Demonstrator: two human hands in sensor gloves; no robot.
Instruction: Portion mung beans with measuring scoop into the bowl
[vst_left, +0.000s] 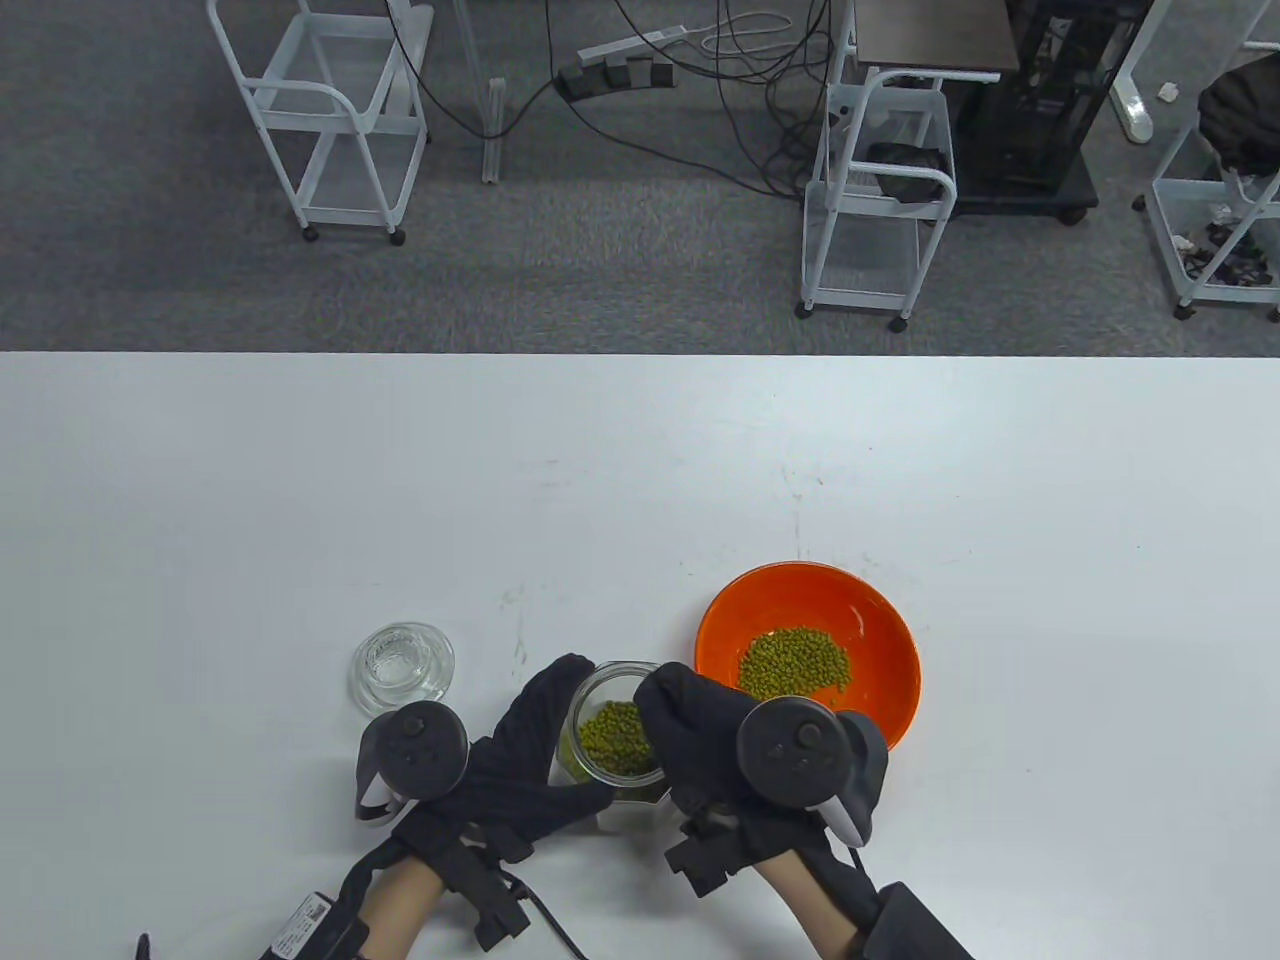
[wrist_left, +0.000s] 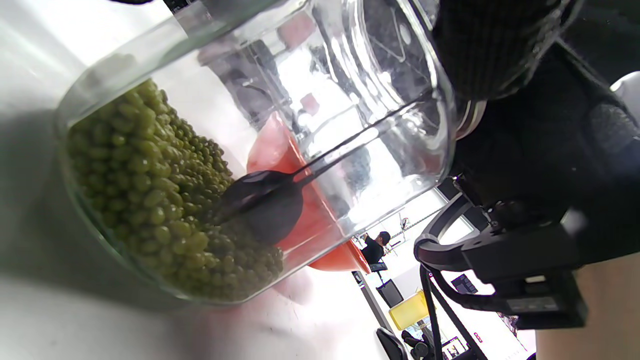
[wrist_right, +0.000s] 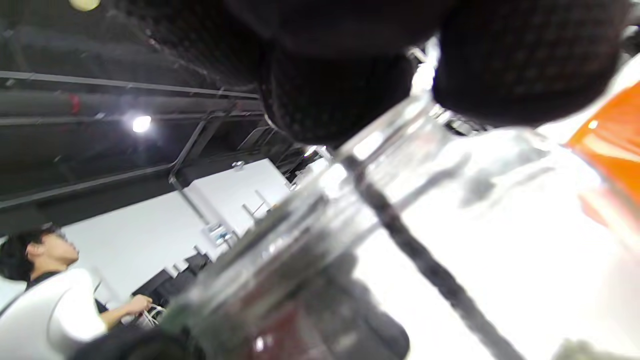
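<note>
A glass jar (vst_left: 612, 738) partly filled with mung beans (wrist_left: 150, 190) stands near the table's front edge. My left hand (vst_left: 535, 725) grips its left side, and in the left wrist view the jar looks tilted. My right hand (vst_left: 690, 712) hovers over the jar's mouth and pinches the handle of a black measuring scoop (wrist_left: 265, 197), whose bowl is down in the beans. In the right wrist view the thin dark handle (wrist_right: 415, 250) runs from my fingertips (wrist_right: 325, 95) into the jar. The orange bowl (vst_left: 880, 640) sits just right of the jar and holds a small heap of beans (vst_left: 795, 660).
The jar's glass lid (vst_left: 402, 668) lies on the table left of my left hand. The white table (vst_left: 640, 480) stretches far beyond the bowl. White carts and cables stand on the floor behind the table's far edge.
</note>
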